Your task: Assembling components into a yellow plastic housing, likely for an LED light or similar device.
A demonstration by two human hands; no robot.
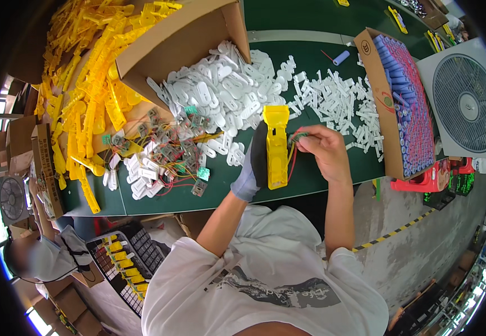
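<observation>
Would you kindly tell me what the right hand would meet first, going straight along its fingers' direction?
Holding the small wired board, the right hand would probably meet the yellow casing in the left hand, though depth is unclear.

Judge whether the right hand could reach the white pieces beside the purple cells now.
Probably yes: the white pieces lie just beyond the right hand with nothing seen between, though it pinches a small wired board.

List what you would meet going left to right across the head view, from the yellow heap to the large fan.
Heap of yellow parts, gloved left hand, yellow housing, right hand, cardboard box of purple cylinders, large fan.
</observation>
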